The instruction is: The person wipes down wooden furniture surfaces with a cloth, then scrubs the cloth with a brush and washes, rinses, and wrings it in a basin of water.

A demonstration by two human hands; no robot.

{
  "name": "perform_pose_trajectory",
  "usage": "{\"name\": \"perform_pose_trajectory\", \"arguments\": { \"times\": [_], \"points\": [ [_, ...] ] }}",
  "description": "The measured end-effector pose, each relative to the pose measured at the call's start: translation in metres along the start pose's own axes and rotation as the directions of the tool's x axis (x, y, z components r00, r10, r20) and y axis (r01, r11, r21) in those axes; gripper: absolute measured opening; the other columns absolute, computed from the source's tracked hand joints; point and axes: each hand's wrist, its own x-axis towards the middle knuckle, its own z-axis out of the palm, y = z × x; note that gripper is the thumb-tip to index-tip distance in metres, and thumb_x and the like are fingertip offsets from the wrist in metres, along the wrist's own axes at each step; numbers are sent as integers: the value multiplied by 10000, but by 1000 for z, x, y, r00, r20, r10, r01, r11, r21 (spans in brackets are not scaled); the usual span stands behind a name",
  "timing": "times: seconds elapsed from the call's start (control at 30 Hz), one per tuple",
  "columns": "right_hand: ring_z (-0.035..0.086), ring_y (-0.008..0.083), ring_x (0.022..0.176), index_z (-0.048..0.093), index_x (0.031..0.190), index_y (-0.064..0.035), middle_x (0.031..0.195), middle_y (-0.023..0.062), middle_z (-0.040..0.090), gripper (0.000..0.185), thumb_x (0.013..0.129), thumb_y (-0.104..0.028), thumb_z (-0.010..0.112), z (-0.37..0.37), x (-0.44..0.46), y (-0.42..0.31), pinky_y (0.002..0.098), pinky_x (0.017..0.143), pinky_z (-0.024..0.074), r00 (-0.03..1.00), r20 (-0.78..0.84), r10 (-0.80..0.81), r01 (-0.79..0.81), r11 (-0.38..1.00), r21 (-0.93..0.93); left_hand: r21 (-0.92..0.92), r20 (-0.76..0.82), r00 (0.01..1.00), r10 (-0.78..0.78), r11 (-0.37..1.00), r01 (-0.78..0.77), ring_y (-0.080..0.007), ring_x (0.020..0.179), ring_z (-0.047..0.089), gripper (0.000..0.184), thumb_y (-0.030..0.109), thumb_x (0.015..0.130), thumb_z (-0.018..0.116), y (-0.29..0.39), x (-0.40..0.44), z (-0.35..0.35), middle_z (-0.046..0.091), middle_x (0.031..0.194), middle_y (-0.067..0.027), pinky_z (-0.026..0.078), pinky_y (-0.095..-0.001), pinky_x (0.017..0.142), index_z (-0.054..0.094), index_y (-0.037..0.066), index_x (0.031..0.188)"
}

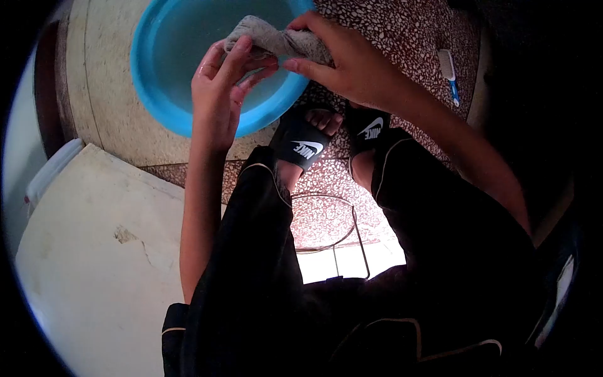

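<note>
A grey, wet-looking cloth [271, 39] is stretched and twisted between my two hands, above the right part of a blue basin [148, 94]. My left hand [217, 91] grips the cloth's left end, with the thumb on top and the fingers curled beneath. At the other end, my right hand [352, 63] is closed around the cloth, covering part of it. Cloudy water [182, 56] lies in the basin under the hands. Whether the cloth is a sock or a rag, I cannot tell.
A brush [448, 72] with a blue-and-white handle lies on the speckled floor [402, 31] at right. My feet, in black slides [301, 146], stand close to the basin. A pale board or tabletop [94, 251] fills the lower left. A thin metal frame [357, 226] shows between my legs.
</note>
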Motion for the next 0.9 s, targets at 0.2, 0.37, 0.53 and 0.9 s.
{"name": "perform_pose_trajectory", "arguments": {
  "times": [0.2,0.37,0.53,0.9],
  "points": [
    [688,214,790,447,1323,-25,1040,165,650,526,958,-380,580,-24,-9,-10,334,708,584,954,232,192,-289,800,525,-143,94,989,115,985,-101,-294,1126,608,360,134,973,545,-6,-6,-6,586,1220,-198,495,-474,979,475,-26,1288],
    [679,194,725,455,1323,-42,1028,148,654,439,979,-295,560,-27,-16,-17,341,711,583,958,116,262,-281,782,557,-412,170,974,152,908,-69,-319,1234,528,441,142,970,526,-5,-10,6,523,1306,-214,430,-532,1048,408,-29,1359],
    [681,200,788,518,1226,-69,1013,118,648,342,939,-223,623,-24,-18,-6,302,691,569,950,-163,-265,244,960,-139,-318,216,966,-144,925,209,-309,1209,548,543,237,954,586,2,-7,17,537,1290,-210,430,-504,1065,396,-41,1380],
    [708,198,784,585,1212,-72,997,107,675,449,949,-436,578,-39,-34,-7,253,668,585,928,98,360,-356,776,520,-92,167,982,88,993,-74,-296,1210,564,659,-33,849,678,3,-7,38,516,1351,-253,514,-410,999,368,35,1426]
  ]
}}
